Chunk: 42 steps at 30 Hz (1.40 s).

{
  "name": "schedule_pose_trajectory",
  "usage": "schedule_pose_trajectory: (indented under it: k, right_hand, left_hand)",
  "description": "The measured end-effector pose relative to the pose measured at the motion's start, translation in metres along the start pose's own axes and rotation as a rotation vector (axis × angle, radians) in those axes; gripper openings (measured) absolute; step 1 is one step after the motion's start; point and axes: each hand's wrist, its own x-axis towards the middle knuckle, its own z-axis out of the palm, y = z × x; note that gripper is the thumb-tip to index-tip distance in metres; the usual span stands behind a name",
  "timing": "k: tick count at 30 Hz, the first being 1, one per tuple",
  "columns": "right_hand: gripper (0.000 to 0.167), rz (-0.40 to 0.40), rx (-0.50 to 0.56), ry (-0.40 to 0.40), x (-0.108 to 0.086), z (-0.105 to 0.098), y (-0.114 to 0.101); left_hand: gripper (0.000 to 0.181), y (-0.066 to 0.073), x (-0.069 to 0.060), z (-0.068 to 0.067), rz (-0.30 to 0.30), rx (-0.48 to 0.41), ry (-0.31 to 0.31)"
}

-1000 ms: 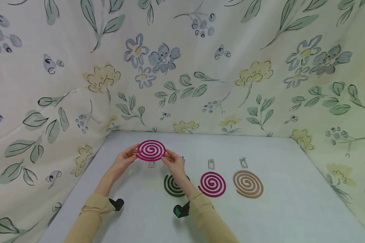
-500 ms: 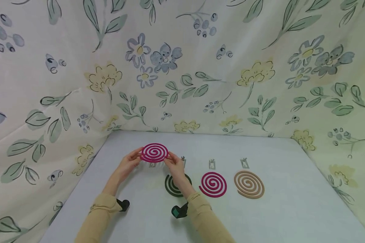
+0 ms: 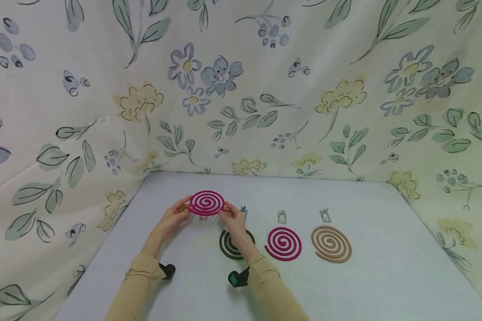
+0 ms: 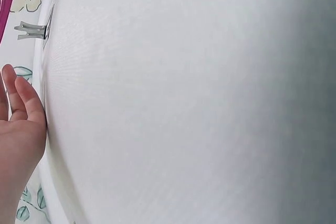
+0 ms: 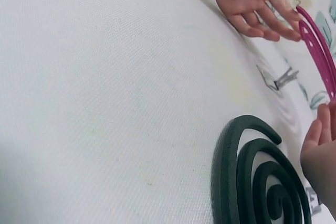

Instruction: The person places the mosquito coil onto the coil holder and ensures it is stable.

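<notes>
Both hands hold a magenta mosquito coil [image 3: 206,203] up off the table, one at each side. My left hand [image 3: 175,218] pinches its left edge, and my right hand [image 3: 234,219] pinches its right edge. Below the coil, a small metal coil stand [image 3: 203,218] is partly hidden. The right wrist view shows the raised coil [image 5: 317,51] nearly edge-on between the fingers, with a stand [image 5: 286,78] whose prongs stick up. Under my right forearm lies a dark green coil [image 5: 229,182], partly covered by the arm in the head view.
Another magenta coil [image 3: 283,244] and a tan coil [image 3: 331,244] lie flat to the right on the white table [image 3: 385,267]. Behind them sit more metal stands, one [image 3: 281,216] and another [image 3: 325,216]. A floral cloth [image 3: 241,133] hangs around the back and sides.
The held magenta coil has shifted slightly right and lower in the head view, with both hands still on it. The whole scene has also drifted a little to the right.
</notes>
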Motion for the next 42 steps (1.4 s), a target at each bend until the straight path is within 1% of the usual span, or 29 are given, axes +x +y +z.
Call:
schedule_pose_trajectory:
  k: [3,6,8,9,10,12,15,16,17,20,24,27,30,32,36,42]
  right_hand:
    - [0.044,-0.002,0.004,-0.006,-0.001,0.000,-0.001]
    - [0.045,-0.002,0.014,-0.015,-0.001,0.000,-0.002]
    - [0.045,0.001,0.022,-0.024,0.000,0.000,-0.002]
    - [0.045,0.004,0.021,-0.030,-0.001,-0.001,-0.004]
    - [0.045,0.007,0.016,-0.034,-0.004,-0.001,-0.007]
    - [0.045,0.012,0.015,-0.045,-0.010,0.000,-0.015]
    - [0.046,0.026,-0.001,-0.055,-0.012,-0.001,-0.020]
    - [0.046,0.029,0.001,-0.056,-0.011,-0.001,-0.018]
    - [0.046,0.029,0.000,-0.058,-0.008,-0.002,-0.015]
    - [0.046,0.041,-0.003,-0.055,0.003,-0.002,-0.002]
    - [0.047,0.040,-0.005,-0.055,0.007,-0.002,0.005]
    - [0.047,0.027,-0.003,-0.062,0.008,-0.002,0.007]
    - [0.046,0.026,0.011,-0.069,0.009,-0.002,0.009]
    - [0.046,0.027,0.024,-0.074,0.010,-0.002,0.009]
    - [0.045,0.036,0.033,-0.075,0.011,-0.001,0.010]
    - [0.045,0.036,0.011,-0.070,0.013,-0.001,0.012]
  left_hand:
    - [0.057,-0.001,0.002,0.000,-0.004,-0.011,0.000]
    - [0.057,0.000,0.002,0.001,-0.016,-0.008,0.008]
    - [0.057,0.002,0.001,0.001,-0.021,-0.007,0.001]
    - [0.057,0.002,0.001,0.001,-0.024,-0.014,-0.002]
    - [0.058,0.005,-0.001,0.003,-0.031,-0.021,-0.006]
    - [0.058,0.004,-0.002,0.002,-0.038,-0.035,-0.017]
    - [0.058,0.002,-0.002,0.001,-0.044,-0.048,-0.027]
    - [0.058,0.001,-0.002,0.001,-0.047,-0.044,-0.030]
    - [0.057,-0.002,-0.001,0.000,-0.043,-0.044,-0.031]
    - [0.056,-0.003,-0.001,0.000,-0.046,-0.031,-0.032]
    - [0.054,-0.005,-0.001,-0.001,-0.052,-0.015,-0.025]
    - [0.054,-0.007,-0.001,-0.002,-0.048,-0.026,-0.023]
    - [0.055,-0.008,0.000,-0.003,-0.037,-0.043,-0.033]
    - [0.056,-0.009,-0.001,-0.003,-0.042,-0.053,-0.027]
    - [0.056,-0.008,-0.002,-0.004,-0.044,-0.041,-0.032]
    - [0.053,-0.009,-0.002,-0.004,-0.056,-0.014,-0.035]
